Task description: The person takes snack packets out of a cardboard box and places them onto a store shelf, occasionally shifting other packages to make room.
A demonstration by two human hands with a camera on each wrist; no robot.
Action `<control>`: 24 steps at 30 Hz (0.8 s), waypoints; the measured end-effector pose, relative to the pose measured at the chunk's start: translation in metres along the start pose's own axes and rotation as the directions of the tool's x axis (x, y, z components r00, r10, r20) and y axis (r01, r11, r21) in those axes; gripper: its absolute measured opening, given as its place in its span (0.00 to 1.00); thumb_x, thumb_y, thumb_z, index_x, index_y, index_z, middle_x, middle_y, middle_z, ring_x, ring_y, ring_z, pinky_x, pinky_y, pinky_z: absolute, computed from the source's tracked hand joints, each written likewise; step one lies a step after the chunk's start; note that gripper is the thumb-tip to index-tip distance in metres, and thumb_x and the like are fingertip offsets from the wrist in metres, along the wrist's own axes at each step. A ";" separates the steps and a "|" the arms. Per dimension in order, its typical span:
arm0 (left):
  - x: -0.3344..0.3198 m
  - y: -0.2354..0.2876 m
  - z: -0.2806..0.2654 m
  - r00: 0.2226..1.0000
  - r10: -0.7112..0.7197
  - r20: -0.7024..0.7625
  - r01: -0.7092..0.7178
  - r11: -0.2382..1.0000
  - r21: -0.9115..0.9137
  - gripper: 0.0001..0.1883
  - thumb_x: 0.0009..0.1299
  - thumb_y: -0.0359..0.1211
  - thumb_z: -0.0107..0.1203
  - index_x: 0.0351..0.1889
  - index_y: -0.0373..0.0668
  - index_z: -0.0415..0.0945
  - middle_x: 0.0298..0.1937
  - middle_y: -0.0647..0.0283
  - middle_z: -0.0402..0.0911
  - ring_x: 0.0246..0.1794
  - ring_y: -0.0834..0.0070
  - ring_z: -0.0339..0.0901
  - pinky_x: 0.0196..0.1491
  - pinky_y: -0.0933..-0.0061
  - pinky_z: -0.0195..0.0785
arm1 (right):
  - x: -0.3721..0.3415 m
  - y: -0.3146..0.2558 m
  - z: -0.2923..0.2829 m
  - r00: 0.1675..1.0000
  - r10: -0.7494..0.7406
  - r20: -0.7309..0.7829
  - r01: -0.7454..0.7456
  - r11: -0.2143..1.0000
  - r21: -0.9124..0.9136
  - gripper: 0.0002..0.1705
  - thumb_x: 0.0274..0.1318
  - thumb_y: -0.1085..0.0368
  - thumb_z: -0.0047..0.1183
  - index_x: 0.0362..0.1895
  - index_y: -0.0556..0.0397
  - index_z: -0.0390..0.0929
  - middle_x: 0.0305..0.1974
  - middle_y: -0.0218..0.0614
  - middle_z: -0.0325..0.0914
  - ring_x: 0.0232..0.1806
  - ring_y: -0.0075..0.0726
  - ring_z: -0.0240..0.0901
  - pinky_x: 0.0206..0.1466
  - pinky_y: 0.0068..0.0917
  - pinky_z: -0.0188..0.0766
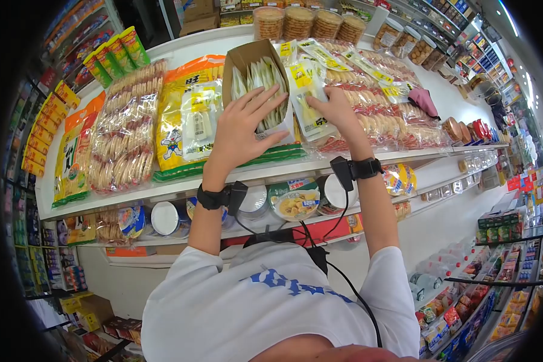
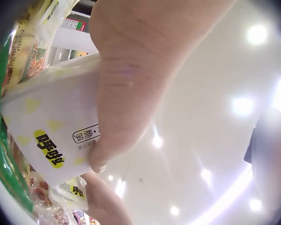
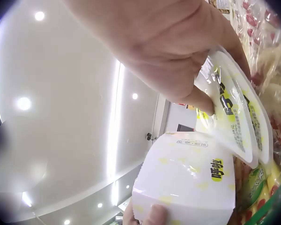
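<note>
Right hand (image 1: 336,110) pinches packets beside an open box

Right thumb bent against the front, the fingers curled behind, a person grips two white-and-yellow packets (image 3: 230,110) by the edge, as the right wrist view shows. Just to their left stands the box (image 1: 245,53), white with yellow triangles outside and brown within, its top open and slim pale-green sachets (image 1: 274,81) packed inside.

Left hand (image 1: 245,127) lies over the box with fingers spread across its opening and the thumb set well apart; the left wrist view shows the thumb touching the printed white face.

Beneath the box is a yellow bag (image 1: 169,130) with a green lower border, a loose packet (image 1: 200,114) lying on it to the left. Clear-wrapped biscuits (image 1: 127,130) sit farther left, and more wrapped crackers (image 1: 374,114) spread to the right of the packets, near a pink pouch-like item (image 1: 424,101). Round tubs (image 1: 268,24) of biscuits line the back of the white counter (image 1: 190,46), with green-and-yellow canisters (image 1: 133,47) at the left corner. Lidded bowls (image 1: 165,218) fill the shelf below. Black straps (image 1: 213,198) circle both wrists.
</note>
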State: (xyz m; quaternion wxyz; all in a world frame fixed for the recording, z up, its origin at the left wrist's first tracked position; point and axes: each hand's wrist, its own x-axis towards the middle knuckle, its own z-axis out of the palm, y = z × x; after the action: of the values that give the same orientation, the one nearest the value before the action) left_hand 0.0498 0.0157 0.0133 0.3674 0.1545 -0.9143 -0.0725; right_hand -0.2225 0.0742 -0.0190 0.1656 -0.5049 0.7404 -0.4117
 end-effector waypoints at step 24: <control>0.006 0.008 0.023 0.999 0.041 -0.021 -0.040 0.999 0.035 0.27 0.64 0.49 0.67 0.57 0.47 0.80 0.71 0.64 0.77 0.69 0.59 0.74 0.69 0.56 0.66 | 0.009 -0.010 0.004 0.982 0.018 0.190 -0.022 1.000 0.019 0.24 0.56 0.56 0.61 0.42 0.69 0.85 0.35 0.58 0.86 0.38 0.53 0.86 0.44 0.39 0.78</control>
State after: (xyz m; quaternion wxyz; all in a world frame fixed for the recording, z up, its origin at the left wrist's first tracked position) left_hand 0.0284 0.0223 0.0028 0.3758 0.1432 -0.9143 -0.0475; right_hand -0.2174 0.0633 -0.0127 0.2448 -0.5326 0.7219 -0.3678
